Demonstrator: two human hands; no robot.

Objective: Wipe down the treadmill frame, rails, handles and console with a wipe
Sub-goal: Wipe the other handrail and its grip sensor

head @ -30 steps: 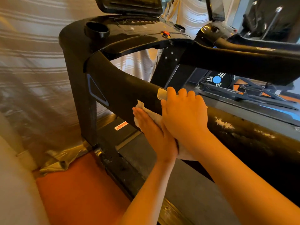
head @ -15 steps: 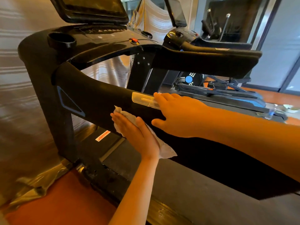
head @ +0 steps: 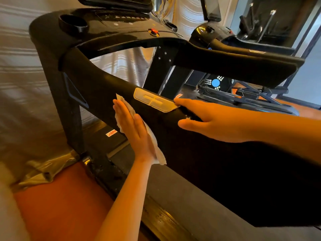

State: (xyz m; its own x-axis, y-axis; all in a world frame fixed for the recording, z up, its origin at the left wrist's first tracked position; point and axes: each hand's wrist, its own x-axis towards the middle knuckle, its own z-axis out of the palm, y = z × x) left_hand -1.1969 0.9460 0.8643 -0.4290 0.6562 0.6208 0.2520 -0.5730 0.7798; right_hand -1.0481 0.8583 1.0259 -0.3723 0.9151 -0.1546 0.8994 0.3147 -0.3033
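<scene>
White wipe (head: 126,105) — crumpled, flat against black rail (head: 104,91)

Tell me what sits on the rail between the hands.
A pale button pad set into the rail, between the left hand flat on the wipe and the right hand. Head view.

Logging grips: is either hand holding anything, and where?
Nothing gripped. The left hand presses the wipe flat against the rail; the right hand rests on its top.

Glossy black plastic console (head: 121,34), matt black handrail (head: 107,91), crumpled white paper wipe (head: 152,145).
</scene>
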